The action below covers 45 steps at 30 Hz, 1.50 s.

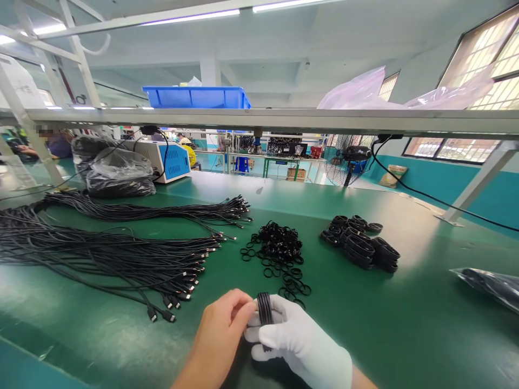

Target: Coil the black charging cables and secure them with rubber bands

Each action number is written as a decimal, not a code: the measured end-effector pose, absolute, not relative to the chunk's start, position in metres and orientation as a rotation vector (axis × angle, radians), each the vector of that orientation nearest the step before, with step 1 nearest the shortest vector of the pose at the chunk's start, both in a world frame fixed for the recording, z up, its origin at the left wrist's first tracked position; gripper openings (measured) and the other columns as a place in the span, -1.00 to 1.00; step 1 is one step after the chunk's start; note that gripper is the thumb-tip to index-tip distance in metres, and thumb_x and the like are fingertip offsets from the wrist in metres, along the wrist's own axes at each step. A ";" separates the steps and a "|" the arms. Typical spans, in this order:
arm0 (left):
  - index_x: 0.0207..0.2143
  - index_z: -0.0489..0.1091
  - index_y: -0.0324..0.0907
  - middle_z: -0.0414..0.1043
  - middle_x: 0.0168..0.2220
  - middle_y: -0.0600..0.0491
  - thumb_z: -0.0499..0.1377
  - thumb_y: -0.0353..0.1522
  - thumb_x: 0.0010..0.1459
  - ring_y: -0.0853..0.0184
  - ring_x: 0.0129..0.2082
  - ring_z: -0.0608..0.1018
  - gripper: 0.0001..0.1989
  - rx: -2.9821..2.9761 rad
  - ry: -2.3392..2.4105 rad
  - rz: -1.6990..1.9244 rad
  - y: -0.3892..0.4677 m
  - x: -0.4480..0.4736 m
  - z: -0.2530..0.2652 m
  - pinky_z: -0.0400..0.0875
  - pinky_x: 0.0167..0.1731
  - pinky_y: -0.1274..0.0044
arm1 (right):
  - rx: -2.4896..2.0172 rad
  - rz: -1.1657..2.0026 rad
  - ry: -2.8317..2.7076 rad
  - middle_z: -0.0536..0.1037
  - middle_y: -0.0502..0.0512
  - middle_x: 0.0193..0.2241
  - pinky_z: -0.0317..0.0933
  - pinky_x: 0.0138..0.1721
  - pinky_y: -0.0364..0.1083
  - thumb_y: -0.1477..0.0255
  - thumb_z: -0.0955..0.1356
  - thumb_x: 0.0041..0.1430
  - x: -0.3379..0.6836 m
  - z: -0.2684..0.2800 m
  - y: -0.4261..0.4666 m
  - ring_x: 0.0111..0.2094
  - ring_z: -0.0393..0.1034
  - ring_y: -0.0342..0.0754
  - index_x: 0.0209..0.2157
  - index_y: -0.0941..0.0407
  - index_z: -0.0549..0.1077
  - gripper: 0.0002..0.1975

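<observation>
A black USB cable wound into a tight coil (265,309) is at the front middle of the table. My right hand (294,335), in a white glove, is wrapped round it. My left hand (227,324) is bare, its thumb and forefinger pinched together at the coil's left side. What lies between those fingertips is mostly hidden, though it appears to be part of the cable. Just beyond my hands lies a heap of small black rings (280,243), some scattered toward me. Long loose black cables (158,251) with metal plugs spread over the left side.
Coiled cables (359,243) are stacked at the right. A clear bag (490,286) lies at the right edge. Plastic bags (121,170) and a blue-white machine (170,161) stand at the back left. Overhead, a shelf (284,119) carries a blue bin (198,98). A power cord (430,200) hangs at right.
</observation>
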<state>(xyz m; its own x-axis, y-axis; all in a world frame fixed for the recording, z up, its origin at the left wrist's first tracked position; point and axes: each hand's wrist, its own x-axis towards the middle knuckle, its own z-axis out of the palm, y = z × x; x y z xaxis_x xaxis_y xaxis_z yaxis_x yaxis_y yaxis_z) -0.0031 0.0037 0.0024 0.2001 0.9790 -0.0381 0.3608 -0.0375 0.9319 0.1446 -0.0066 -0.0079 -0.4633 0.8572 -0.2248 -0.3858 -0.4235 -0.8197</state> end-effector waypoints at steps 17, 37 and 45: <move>-0.40 0.42 -0.10 0.42 -0.50 0.18 0.01 -0.58 0.00 0.46 -0.50 0.49 -0.73 2.136 1.335 1.489 0.000 -0.002 -0.028 0.35 -0.48 0.67 | -0.822 1.959 -1.014 0.37 0.02 -0.40 0.20 -0.37 -0.09 0.45 0.51 -0.39 0.138 0.004 -0.013 -0.34 0.32 -0.07 -0.33 0.17 0.35 -0.53; -0.18 0.43 -0.16 0.44 -0.25 0.07 0.24 -0.47 -0.15 0.27 -0.18 0.43 -0.62 1.401 0.749 0.814 0.033 -0.026 0.005 0.28 -0.14 0.50 | -0.482 2.199 -0.810 0.45 0.19 -0.31 0.29 -0.45 -0.13 0.29 0.35 -0.02 0.148 -0.015 -0.008 -0.44 0.42 -0.11 -0.21 0.27 0.37 -0.61; -0.14 0.40 -0.19 0.46 -0.19 -0.02 0.23 -0.35 -0.05 0.20 -0.12 0.45 -0.64 1.452 0.919 0.899 0.032 -0.023 0.006 0.27 -0.06 0.40 | -1.302 1.573 -1.168 0.38 0.01 -0.41 0.16 -0.56 -0.13 0.51 0.31 -0.15 0.135 0.004 -0.008 -0.55 0.35 -0.12 -0.15 0.12 0.24 -0.58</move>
